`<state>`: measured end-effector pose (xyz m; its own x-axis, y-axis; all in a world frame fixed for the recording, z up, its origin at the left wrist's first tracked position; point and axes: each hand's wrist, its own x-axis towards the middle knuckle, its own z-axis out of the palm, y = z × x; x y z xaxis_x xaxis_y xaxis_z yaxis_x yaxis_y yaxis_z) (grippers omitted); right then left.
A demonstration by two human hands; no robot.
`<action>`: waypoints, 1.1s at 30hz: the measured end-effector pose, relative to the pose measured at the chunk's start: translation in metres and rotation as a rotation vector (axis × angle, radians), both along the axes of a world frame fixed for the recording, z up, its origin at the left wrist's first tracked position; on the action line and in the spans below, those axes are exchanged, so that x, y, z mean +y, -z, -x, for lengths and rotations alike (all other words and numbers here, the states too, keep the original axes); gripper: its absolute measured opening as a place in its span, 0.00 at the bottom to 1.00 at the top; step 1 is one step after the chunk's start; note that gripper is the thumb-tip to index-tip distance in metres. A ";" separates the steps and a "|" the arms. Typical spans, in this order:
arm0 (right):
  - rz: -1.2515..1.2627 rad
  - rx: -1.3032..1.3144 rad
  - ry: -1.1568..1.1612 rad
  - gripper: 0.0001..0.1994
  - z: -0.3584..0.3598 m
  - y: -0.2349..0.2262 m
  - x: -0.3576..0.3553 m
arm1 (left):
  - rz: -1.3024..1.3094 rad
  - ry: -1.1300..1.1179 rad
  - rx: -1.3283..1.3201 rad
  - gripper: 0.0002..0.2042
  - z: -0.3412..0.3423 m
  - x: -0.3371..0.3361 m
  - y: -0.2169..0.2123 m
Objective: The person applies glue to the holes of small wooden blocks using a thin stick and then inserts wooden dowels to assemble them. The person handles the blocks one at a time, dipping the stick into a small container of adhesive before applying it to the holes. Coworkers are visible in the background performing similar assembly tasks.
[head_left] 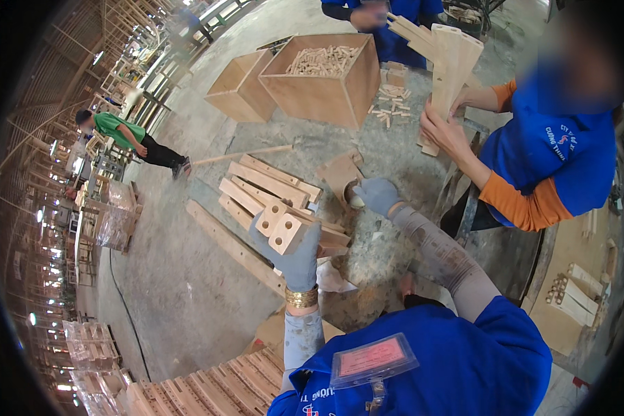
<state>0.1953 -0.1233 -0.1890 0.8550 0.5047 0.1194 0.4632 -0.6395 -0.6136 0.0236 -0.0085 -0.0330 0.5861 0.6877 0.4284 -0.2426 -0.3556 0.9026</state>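
Gloved in grey, my left hand point(295, 262) is closed around a pair of wooden bars point(286, 227), their end faces with round drilled holes turned up. My right hand point(378, 197), also gloved, has its fingers bent at a small round container point(354, 195), whose contents I cannot make out. Beside that container lies a flat piece of wood point(340, 173). Just beyond my left hand, a stack of wooden bars point(267, 182) rests on the grey work surface. A long drilled rail point(232, 244) lies left of the stack.
A plywood box point(326, 87) full of dowels stands ahead, with another box point(236, 87) to its left. Loose dowels point(392, 107) lie nearby. At right, a co-worker point(548, 152) holds wooden pieces point(454, 66). Rows of slats point(208, 388) lie at lower left.
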 end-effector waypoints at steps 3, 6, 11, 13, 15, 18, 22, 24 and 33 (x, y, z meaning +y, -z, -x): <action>-0.040 0.094 0.021 0.19 -0.001 0.006 0.007 | 0.076 -0.012 0.007 0.40 0.000 -0.001 0.002; -0.102 0.019 0.022 0.20 -0.004 0.010 0.005 | 0.084 -0.027 0.033 0.41 0.001 -0.004 0.000; -0.157 0.000 0.014 0.21 0.001 0.002 -0.003 | 0.048 -0.062 0.027 0.42 0.000 -0.006 0.010; -0.242 -0.041 0.002 0.21 0.012 -0.004 -0.006 | 0.065 -0.060 0.027 0.42 0.000 -0.006 0.012; -0.300 0.010 -0.030 0.18 0.012 0.011 -0.015 | 0.070 -0.032 0.026 0.43 -0.003 -0.009 0.010; -0.676 0.409 0.000 0.14 0.020 0.017 -0.022 | 0.090 -0.021 0.021 0.43 -0.004 -0.010 0.010; -1.130 0.943 0.252 0.07 0.042 0.001 -0.031 | 0.088 -0.034 -0.002 0.42 0.000 -0.009 0.014; -1.319 0.980 0.245 0.09 0.046 0.021 -0.037 | 0.060 -0.031 -0.005 0.42 0.000 -0.010 0.014; -1.390 0.931 0.537 0.06 0.031 0.048 -0.032 | 0.084 -0.021 0.016 0.41 0.003 -0.018 0.007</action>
<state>0.1639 -0.1556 -0.2374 0.9060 0.1265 -0.4040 -0.3958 0.5916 -0.7024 0.0205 -0.0264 -0.0398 0.5773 0.7330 0.3597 -0.2216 -0.2833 0.9331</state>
